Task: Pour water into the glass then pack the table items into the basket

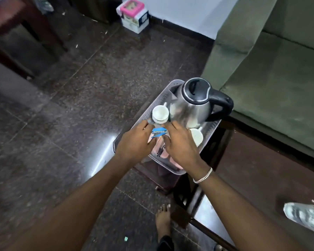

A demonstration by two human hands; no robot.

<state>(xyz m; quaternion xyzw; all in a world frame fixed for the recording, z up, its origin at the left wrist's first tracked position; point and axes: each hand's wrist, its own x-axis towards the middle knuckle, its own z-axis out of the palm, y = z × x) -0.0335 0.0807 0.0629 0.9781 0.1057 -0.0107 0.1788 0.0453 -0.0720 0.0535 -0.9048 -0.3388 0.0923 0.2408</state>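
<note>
**Basket contents and both hands, centre of frame**

Basket (pixel 177 84): pale grey, perforated walls, right of centre, resting on the corner of a dark table (pixel 261 160) that fills the lower right.

Kettle (pixel 192 105): steel body, black lid and handle, upright in the upper end of the basket, handle pointing right.

White cup (pixel 159 113): upright, just left of the kettle, mouth facing the camera. A second white cup (pixel 197 136) lies below the kettle, beside the right hand.

Bottle (pixel 159 132): clear with a blue label, seen between the two hands; pink items (pixel 159 149) lie beneath it in the basket's lower end.

Left hand (pixel 136 142): palm down, fingers curled against the bottle's left side. Whether it grips or only touches cannot be told.

Right hand (pixel 179 144): palm down, fingers bent over the bottle's right side, a silver bracelet (pixel 203 176) at the wrist. Firmness of hold likewise cannot be told.

Surroundings: green sofa (pixel 279 69) at upper right; pink-and-white box (pixel 132 15) on the dark floor at top centre; blurred clear object (pixel 304 216) on the table at lower right; a bare foot (pixel 163 220) at bottom centre.
</note>
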